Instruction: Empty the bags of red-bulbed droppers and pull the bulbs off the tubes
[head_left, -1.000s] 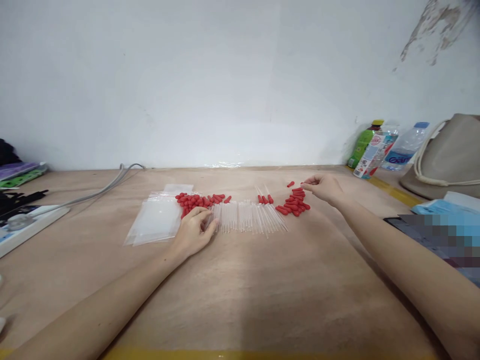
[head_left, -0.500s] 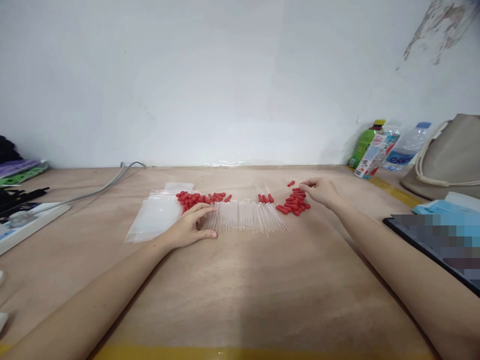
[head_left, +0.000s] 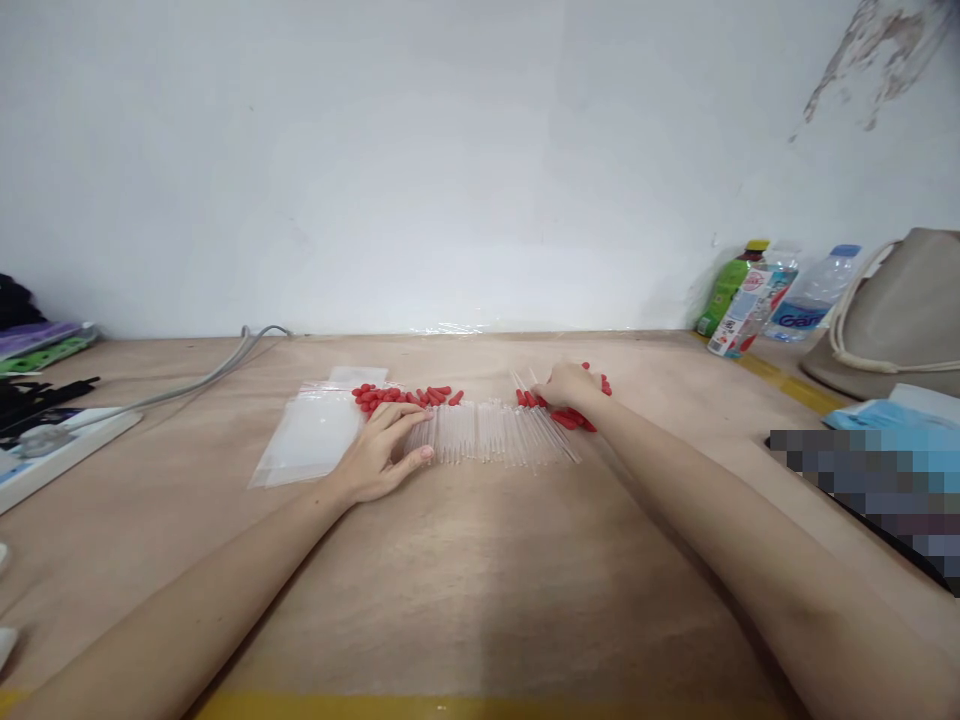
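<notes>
A row of thin clear tubes (head_left: pixel 487 432) lies across the middle of the table. My left hand (head_left: pixel 386 450) rests at the row's left end, thumb and fingers apart around the tube ends. Behind it is a pile of red rubber bulbs (head_left: pixel 375 396). My right hand (head_left: pixel 568 388) is at the row's right end, fingers bent down by the red-bulbed tubes (head_left: pixel 526 398); its fingertips are mostly hidden, and so is anything between them. More red bulbs (head_left: pixel 574 419) lie under and beside that hand.
Clear plastic bags (head_left: pixel 307 440) lie left of my left hand. On the far left are a white power strip (head_left: pixel 75 440) and grey cable (head_left: pixel 202 380). Bottles (head_left: pixel 750 305), a beige bag (head_left: pixel 892 310), blue packaging (head_left: pixel 892 420) and a dark blurred device (head_left: pixel 862 490) are at right.
My right hand has moved left from the right-hand bulb pile to the tubes with red bulbs. My left hand has barely shifted.
</notes>
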